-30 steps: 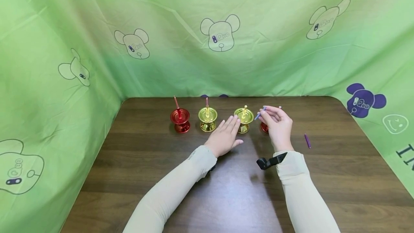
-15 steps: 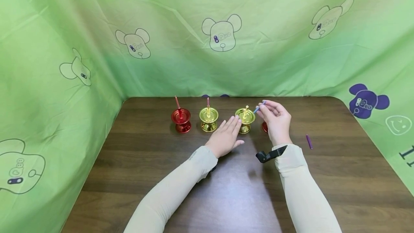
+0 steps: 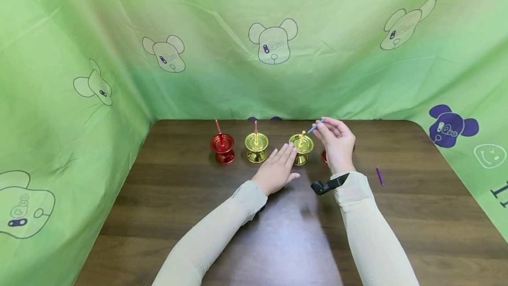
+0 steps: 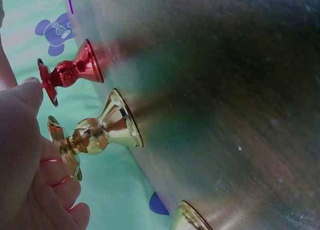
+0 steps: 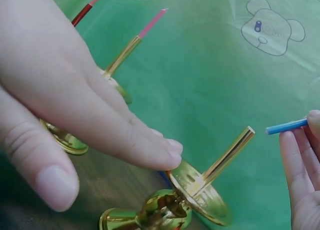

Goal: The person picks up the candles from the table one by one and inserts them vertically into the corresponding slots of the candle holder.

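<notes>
My right hand (image 3: 339, 147) pinches a thin blue candle (image 3: 312, 128) between thumb and fingertips. The candle slants, its lower end just right of the upright tube on a gold candle holder (image 3: 301, 159). In the right wrist view, that gold tube (image 5: 227, 157) stands tilted with a bare top, and the end of the candle is a small gap away from it. My left hand (image 3: 275, 169) lies with extended fingers on the dish rim of this holder, thumb apart. A red candle holder (image 4: 67, 73) stands beyond, mostly hidden behind my right hand in the head view.
To the left stand a gold holder (image 3: 256, 156) with a pink candle and a red holder (image 3: 224, 158) with a red candle. A purple candle (image 3: 379, 175) lies on the wooden table (image 3: 412, 215) at the right. Green printed cloth (image 3: 222, 87) encloses the table's back and sides.
My right hand has moved a little left and away from me, bringing the blue candle up closer to the gold tube. My left hand keeps its place on the rim.
</notes>
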Motion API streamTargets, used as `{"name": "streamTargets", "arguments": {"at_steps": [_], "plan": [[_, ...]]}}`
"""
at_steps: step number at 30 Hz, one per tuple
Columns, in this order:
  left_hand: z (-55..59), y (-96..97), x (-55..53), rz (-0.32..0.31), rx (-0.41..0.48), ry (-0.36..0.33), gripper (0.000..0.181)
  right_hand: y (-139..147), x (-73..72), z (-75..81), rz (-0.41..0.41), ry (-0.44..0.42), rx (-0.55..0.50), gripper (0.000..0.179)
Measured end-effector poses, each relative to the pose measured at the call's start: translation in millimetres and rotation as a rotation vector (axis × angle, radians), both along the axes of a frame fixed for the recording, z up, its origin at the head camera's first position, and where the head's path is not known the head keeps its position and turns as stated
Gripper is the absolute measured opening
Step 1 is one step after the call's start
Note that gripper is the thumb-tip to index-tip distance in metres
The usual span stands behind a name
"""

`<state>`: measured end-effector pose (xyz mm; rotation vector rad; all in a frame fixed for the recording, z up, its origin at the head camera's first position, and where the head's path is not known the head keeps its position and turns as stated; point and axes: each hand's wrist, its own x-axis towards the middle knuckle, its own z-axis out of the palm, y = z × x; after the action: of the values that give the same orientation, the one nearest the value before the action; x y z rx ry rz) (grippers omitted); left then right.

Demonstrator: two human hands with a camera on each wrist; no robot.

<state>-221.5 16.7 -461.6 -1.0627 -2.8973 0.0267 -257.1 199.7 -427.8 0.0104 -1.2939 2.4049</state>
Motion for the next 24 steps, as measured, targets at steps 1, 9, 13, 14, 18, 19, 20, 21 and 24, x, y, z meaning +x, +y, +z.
{"name": "streamTargets", "arguments": {"at_steps": [1,9,13,14,18,19,20,21,24], "plan": [[0.6,-0.3,0.1,0.0,0.001,0.0,0.075,-0.4,-1.0,1.0,0.004,0.001,0.004,0.022],[1.2,-1.2,-0.9,-0.004,0.021,-0.006,0.074,-3.2,-4.9,2.6,0.022,-0.014,0.066,0.023],[-0.3,-0.4,-1.7,-0.006,0.02,0.007,0.074,-3.9,-5.2,2.0,0.027,-0.011,0.076,0.022],[-0.5,0.0,-1.9,-0.008,0.019,0.008,0.074,-4.0,-5.3,2.0,0.024,-0.01,0.077,0.022],[-0.7,0.7,-2.0,-0.016,0.02,0.002,0.074,-4.0,-5.9,2.1,0.005,-0.009,0.078,0.022],[-0.6,0.7,-2.0,-0.016,0.02,-0.002,0.074,-4.0,-6.2,2.1,0.008,-0.011,0.076,0.022],[-0.7,0.7,-2.1,-0.013,0.02,-0.005,0.074,-4.2,-6.5,2.0,0.012,-0.014,0.084,0.023],[-0.6,0.6,-2.0,-0.01,0.021,-0.007,0.074,-4.3,-6.6,2.2,0.023,-0.015,0.085,0.025],[-0.3,0.2,-1.9,-0.004,0.024,-0.01,0.074,-5.2,-7.3,2.8,0.039,-0.019,0.111,0.029]]}}
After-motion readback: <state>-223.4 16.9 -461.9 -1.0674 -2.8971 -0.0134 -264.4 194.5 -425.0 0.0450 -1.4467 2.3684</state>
